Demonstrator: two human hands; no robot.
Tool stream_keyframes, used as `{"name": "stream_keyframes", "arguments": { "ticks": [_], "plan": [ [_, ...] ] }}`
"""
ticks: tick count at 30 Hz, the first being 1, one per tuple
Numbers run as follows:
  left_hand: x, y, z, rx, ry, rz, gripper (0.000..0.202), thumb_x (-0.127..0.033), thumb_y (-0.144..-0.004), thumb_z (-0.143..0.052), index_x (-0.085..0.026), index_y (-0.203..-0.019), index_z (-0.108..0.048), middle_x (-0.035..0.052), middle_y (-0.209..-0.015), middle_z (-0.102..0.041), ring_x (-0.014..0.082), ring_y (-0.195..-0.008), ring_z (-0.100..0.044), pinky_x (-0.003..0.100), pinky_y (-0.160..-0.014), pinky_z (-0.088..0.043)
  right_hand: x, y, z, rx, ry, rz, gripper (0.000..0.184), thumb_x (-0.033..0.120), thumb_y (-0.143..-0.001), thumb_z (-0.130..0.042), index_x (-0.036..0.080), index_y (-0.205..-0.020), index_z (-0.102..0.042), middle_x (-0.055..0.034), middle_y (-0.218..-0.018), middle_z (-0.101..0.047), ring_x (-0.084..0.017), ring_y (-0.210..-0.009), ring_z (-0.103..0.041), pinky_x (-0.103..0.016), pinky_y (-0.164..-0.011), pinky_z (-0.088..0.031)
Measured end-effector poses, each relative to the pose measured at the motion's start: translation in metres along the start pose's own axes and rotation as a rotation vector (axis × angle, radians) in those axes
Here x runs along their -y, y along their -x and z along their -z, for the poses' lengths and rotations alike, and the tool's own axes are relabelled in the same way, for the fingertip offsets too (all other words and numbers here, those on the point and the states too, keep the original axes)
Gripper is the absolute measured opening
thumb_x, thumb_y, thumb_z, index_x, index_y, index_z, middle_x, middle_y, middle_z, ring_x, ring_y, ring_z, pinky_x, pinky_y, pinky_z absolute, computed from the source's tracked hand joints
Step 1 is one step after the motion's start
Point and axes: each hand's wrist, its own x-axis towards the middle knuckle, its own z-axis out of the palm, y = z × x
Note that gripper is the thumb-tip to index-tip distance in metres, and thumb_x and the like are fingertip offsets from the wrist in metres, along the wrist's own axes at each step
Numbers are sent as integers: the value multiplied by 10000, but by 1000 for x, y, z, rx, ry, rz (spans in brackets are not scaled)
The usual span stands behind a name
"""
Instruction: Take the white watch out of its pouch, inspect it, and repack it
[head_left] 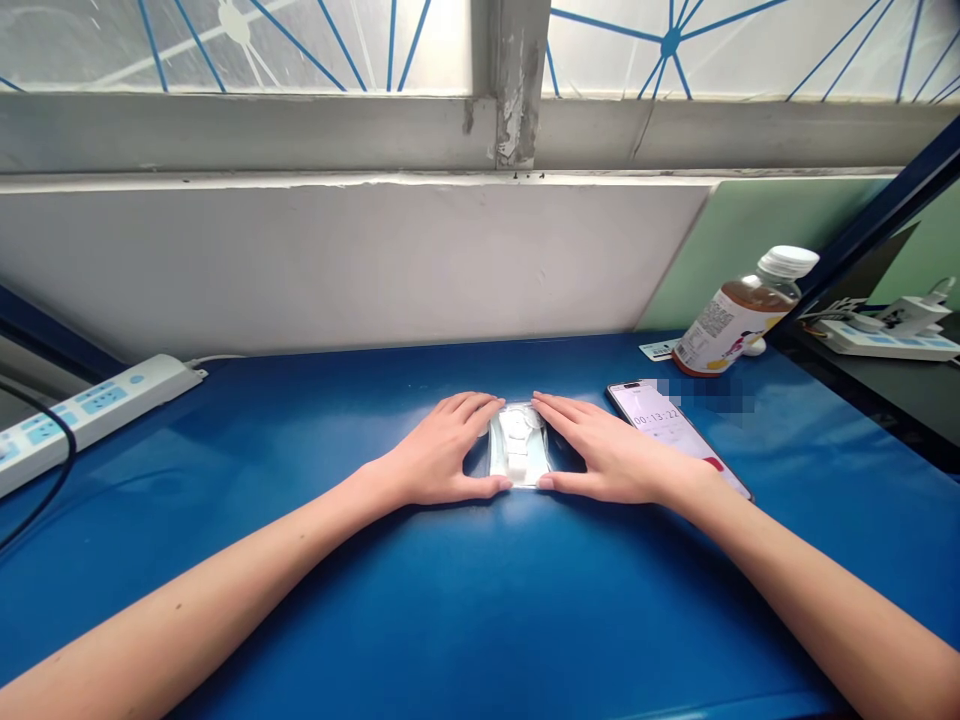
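Note:
A small clear plastic packet point(518, 445) lies flat on the blue table point(480, 600). Something white is inside it, but its kind is hard to make out. My left hand point(448, 450) rests at the packet's left side, fingers stretched along the upper left corner and thumb at the lower left one. On the opposite side my right hand point(607, 450) mirrors it, fingertips at the upper right corner and thumb at the lower right. Both hands are open, touching the packet's edges rather than closed round it.
A phone point(675, 430) showing a running timer lies beside my right forearm. Behind it stands a bottle point(731, 325) with a white cap. At the left is a power strip point(97, 405) with a black cable point(71, 450). A wall point(360, 260) bounds the table's back.

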Motion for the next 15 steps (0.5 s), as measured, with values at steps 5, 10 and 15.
{"name": "stream_keyframes", "arguments": {
  "ticks": [5, 10, 15],
  "plan": [
    [1, 0, 0, -12, 3, -15, 838, -596, -798, -649, -170, -1464, -370, 169, -1462, -446, 370, -1352, -380, 515, -1109, -335, 0, 0, -1, -15, 1, 5, 915, 687, -849, -504, 136, -1539, -263, -205, -1563, -325, -384, -1421, -325, -552, -1118, -350],
    [0, 0, 0, -10, -10, -20, 830, -590, -810, -636, -156, -1465, -369, 177, -1463, -443, 368, -1349, -386, 513, -1108, -338, 1, 0, 1, 20, -3, -28, 955, 717, -833, -494, 107, -1533, -267, -212, -1572, -300, -364, -1434, -307, -524, -1137, -332],
    [-1, 2, 1, 12, -31, -32, 787, -538, -868, -578, -152, -1499, -310, 199, -1525, -351, 389, -1387, -334, 550, -1113, -313, 6, -2, 1, 21, -25, -60, 978, 730, -813, -511, 113, -1530, -264, -210, -1576, -296, -361, -1438, -299, -516, -1134, -338]
  ]
}}
